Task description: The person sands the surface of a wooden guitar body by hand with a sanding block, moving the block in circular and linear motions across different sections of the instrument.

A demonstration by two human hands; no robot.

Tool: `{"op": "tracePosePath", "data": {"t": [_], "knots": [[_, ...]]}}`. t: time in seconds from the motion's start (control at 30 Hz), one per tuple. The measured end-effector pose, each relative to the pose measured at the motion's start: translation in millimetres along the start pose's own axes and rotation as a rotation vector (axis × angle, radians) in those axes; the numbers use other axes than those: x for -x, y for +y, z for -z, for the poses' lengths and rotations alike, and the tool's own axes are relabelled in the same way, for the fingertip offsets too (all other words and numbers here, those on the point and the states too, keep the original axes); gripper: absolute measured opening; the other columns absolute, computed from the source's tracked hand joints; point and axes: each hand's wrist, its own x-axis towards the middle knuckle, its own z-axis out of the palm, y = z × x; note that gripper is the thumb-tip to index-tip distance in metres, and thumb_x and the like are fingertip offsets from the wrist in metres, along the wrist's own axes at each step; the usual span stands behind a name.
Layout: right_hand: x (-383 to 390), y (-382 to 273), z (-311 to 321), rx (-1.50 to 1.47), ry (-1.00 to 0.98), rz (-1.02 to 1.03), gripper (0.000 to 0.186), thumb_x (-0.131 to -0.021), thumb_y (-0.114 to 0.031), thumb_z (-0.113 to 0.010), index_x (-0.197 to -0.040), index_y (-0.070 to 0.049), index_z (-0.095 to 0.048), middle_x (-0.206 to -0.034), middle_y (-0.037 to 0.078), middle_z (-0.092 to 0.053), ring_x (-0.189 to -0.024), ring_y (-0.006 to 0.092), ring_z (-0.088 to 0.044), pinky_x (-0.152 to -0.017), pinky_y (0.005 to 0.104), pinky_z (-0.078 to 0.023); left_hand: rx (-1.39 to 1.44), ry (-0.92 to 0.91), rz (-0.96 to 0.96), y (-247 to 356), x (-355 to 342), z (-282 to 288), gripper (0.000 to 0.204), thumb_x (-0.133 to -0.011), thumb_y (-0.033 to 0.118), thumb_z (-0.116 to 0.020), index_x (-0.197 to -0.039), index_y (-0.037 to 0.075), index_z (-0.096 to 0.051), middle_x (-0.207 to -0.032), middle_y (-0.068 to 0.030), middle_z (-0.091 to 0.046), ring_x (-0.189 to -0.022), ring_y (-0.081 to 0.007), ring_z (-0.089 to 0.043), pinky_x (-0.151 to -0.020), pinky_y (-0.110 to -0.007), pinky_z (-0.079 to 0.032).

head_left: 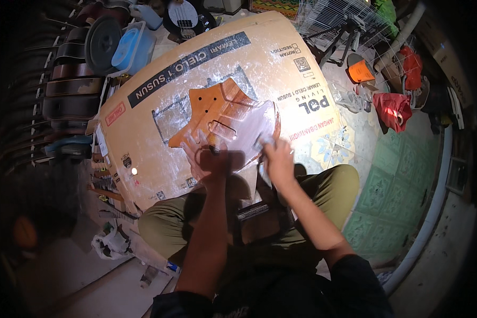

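A brown wooden electric guitar body (225,108) lies on a flat sheet of cardboard in front of my crossed legs. It has drilled holes at one end, a cut-out pocket in the middle and a whitish film over much of its right side. My left hand (213,159) lies on its near left part with the fingers spread, partly in shadow. My right hand (279,161) is closed at the body's right edge, fingertips pressed down on the whitish surface. Whatever those fingers hold is small and mostly hidden.
The printed cardboard (143,138) carries white dust marks. Several guitar bodies (71,87) stand in a row at left, beside a blue plastic container (126,49). A black tripod (344,40), a wire cage (323,18) and a red bag (392,110) are at the far right.
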Motion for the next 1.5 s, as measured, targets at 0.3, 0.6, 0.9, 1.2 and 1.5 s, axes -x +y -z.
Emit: {"op": "tracePosePath", "data": {"t": [0.3, 0.6, 0.9, 1.2, 1.5], "knots": [[9.1, -11.0, -2.2, -0.034, -0.024, 0.080, 0.037, -0.087, -0.006, -0.064, -0.122, -0.015, -0.069, -0.127, 0.017, -0.060, -0.108, 0.0397, -0.057, -0.090, 0.0508, -0.048, 0.003, -0.019, 0.011, -1.3, 0.3, 7.6, 0.077, -0.086, 0.044, -0.071, -0.154, 0.015, -0.048, -0.166, -0.0195, -0.031, -0.152, -0.0466, -0.026, -0.123, -0.052, -0.030], [16.9, -16.4, -3.7, -0.040, -0.002, 0.003, 0.036, -0.088, -0.006, -0.064, -0.123, -0.016, -0.069, -0.128, 0.017, -0.061, -0.111, 0.0400, -0.056, -0.095, 0.0507, -0.044, -0.013, -0.033, 0.018, -7.0, 5.0, 0.0, 0.078, -0.088, 0.048, -0.068, -0.154, 0.014, -0.047, -0.167, -0.0177, -0.029, -0.153, -0.0458, -0.024, -0.121, -0.053, -0.032], [19.9, -16.6, -6.1, -0.041, -0.048, 0.097, 0.036, -0.086, -0.006, -0.065, -0.121, -0.016, -0.068, -0.130, 0.018, -0.060, -0.111, 0.0401, -0.056, -0.094, 0.0518, -0.045, -0.005, 0.033, -0.054, -19.1, 7.0, -6.5, 0.077, -0.091, 0.054, -0.063, -0.154, 0.012, -0.048, -0.168, -0.0171, -0.028, -0.153, -0.0455, -0.023, -0.121, -0.053, -0.032], [29.8, -19.8, -13.2, -0.003, -0.057, 0.059, 0.034, -0.088, -0.008, -0.063, -0.120, -0.016, -0.069, -0.130, 0.018, -0.059, -0.114, 0.0406, -0.056, -0.094, 0.0518, -0.047, 0.038, 0.010, -0.031, -16.5, 5.6, -3.3, 0.074, -0.091, 0.055, -0.062, -0.152, 0.014, -0.051, -0.167, -0.0172, -0.030, -0.153, -0.0465, -0.022, -0.119, -0.056, -0.032], [29.3, -22.4, -10.8, -0.026, -0.005, 0.026, 0.046, -0.083, -0.004, -0.068, -0.127, -0.019, -0.067, -0.129, 0.018, -0.058, -0.115, 0.0409, -0.055, -0.094, 0.0535, -0.046, 0.014, -0.012, -0.010, -10.0, 4.3, -2.5, 0.078, -0.092, 0.058, -0.060, -0.156, 0.015, -0.045, -0.169, -0.0134, -0.027, -0.155, -0.0424, -0.020, -0.119, -0.055, -0.033]]}}
